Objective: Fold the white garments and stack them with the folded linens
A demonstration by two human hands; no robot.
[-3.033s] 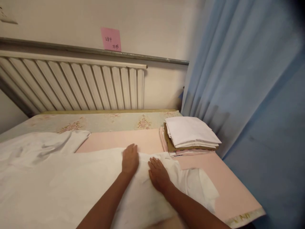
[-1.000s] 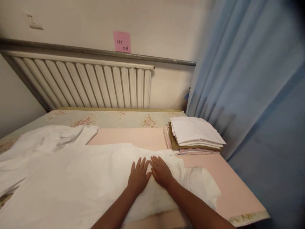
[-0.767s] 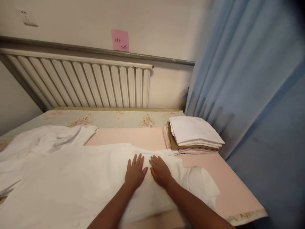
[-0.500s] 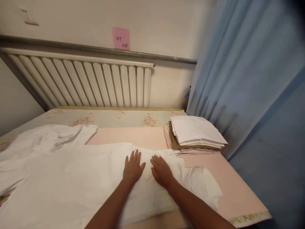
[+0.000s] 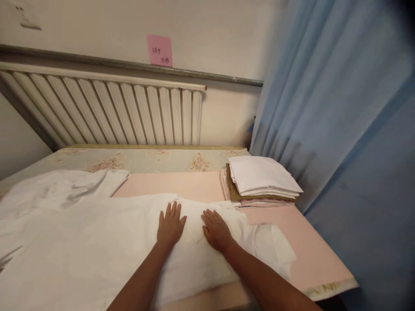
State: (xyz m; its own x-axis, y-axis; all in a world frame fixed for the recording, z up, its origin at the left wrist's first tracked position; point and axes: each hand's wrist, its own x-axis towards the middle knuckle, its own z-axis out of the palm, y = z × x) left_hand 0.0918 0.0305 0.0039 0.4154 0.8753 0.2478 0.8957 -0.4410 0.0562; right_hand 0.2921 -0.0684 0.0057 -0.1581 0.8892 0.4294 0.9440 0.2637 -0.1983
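A white garment (image 5: 94, 242), its exact kind unclear, lies spread across the bed, with what looks like a collar or sleeve end at its right. My left hand (image 5: 170, 225) rests flat on the cloth, fingers spread. A short way to the right, my right hand (image 5: 216, 229) also lies palm down on it, fingers stretched out and pointing up and left. Neither hand grips the fabric. At the left, a bunched white part of cloth (image 5: 65, 185) lies in loose folds; I cannot tell whether it belongs to the same garment.
Folded cloths (image 5: 262, 177) are stacked at the right, beyond my right hand. Under the garment is a pink sheet (image 5: 311, 246) over a flowered mattress (image 5: 142, 160). A radiator (image 5: 129, 112) lines the wall, and a blue curtain (image 5: 327, 108) hangs along the right side.
My left hand has slid left over the cloth, widening the gap between my hands. The whole view has shifted slightly, so the surroundings sit a little further left.
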